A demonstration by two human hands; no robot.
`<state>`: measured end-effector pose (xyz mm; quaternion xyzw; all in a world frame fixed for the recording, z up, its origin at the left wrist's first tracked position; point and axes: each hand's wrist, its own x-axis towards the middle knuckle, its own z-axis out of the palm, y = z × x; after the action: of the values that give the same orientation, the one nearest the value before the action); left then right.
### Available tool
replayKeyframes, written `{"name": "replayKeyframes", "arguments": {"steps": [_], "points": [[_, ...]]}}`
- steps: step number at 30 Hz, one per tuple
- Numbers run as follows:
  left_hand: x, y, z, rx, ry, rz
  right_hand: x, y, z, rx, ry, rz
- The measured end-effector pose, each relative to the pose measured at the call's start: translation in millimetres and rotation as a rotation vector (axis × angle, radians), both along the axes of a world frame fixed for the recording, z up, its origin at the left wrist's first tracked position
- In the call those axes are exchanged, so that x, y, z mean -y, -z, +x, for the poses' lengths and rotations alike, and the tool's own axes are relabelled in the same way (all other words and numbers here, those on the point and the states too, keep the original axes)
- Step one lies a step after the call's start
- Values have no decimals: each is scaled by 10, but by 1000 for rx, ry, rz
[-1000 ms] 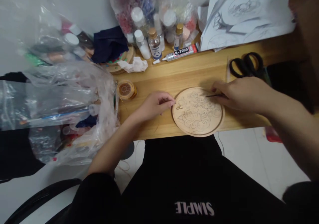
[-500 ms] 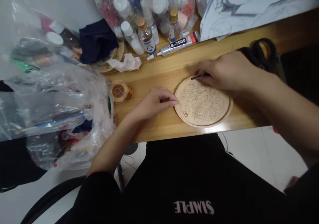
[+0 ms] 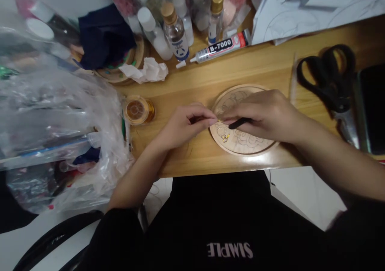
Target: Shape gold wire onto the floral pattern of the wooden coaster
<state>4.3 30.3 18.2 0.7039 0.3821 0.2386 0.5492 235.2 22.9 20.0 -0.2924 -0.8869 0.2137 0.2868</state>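
Note:
A round wooden board (image 3: 218,140) with a pencilled flower pattern lies near the front edge of the table. Gold thread (image 3: 225,137) forms a small curl on its left part. Over the board's left rim, my left hand (image 3: 188,124) pinches thumb and forefinger together on the gold thread, of which little shows. My right hand (image 3: 264,114) is above the board, its fingertips meeting those of the left. A slim black tool (image 3: 239,123) is tucked in the right hand; its kind is unclear. The right hand covers much of the drawn pattern.
A spool of amber thread (image 3: 138,110) stands left beside plastic bags (image 3: 102,130). Behind are crumpled tissue (image 3: 147,71), a B-7000 glue tube (image 3: 221,46), small bottles (image 3: 177,34) and drawn sheets (image 3: 300,18). Black-handled scissors (image 3: 338,96) and a dark phone-like slab (image 3: 373,106) lie right.
My right hand has moved left and nearer to me, from the board's far rim to my left fingertips, carrying the black tool. The scissors now show fully. The left hand stays nearly in place.

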Motion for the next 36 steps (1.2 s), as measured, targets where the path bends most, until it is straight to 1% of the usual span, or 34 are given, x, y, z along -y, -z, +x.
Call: {"name": "replayKeyframes", "arguments": {"steps": [4, 7, 10, 12, 16, 19, 25, 29, 33, 36], "points": [[51, 3, 1, -25, -27, 105, 14, 60, -11, -19, 20, 69], [79, 8, -9, -36, -38, 308, 22, 65, -6, -7, 14, 75], [94, 22, -30, -108, 20, 526, 25, 75, 4, 18, -7, 67], [100, 33, -45, -183, 64, 583, 23, 93, 11, 50, -22, 56], [105, 45, -64, -272, 133, 548, 9, 132, 38, 109, -61, 41], [104, 43, -66, -293, 174, 507, -1, 141, 67, 148, -112, -36], [97, 19, -54, -304, 237, 445, 6, 104, 102, 158, -131, -134], [103, 2, -39, -282, 278, 405, 11, 80, 111, 147, -174, -214], [113, -7, -34, -232, 273, 379, -4, 62, 118, 130, -207, -223], [116, -16, -43, -238, 261, 393, -31, 47, 127, 138, -235, -242]]}}
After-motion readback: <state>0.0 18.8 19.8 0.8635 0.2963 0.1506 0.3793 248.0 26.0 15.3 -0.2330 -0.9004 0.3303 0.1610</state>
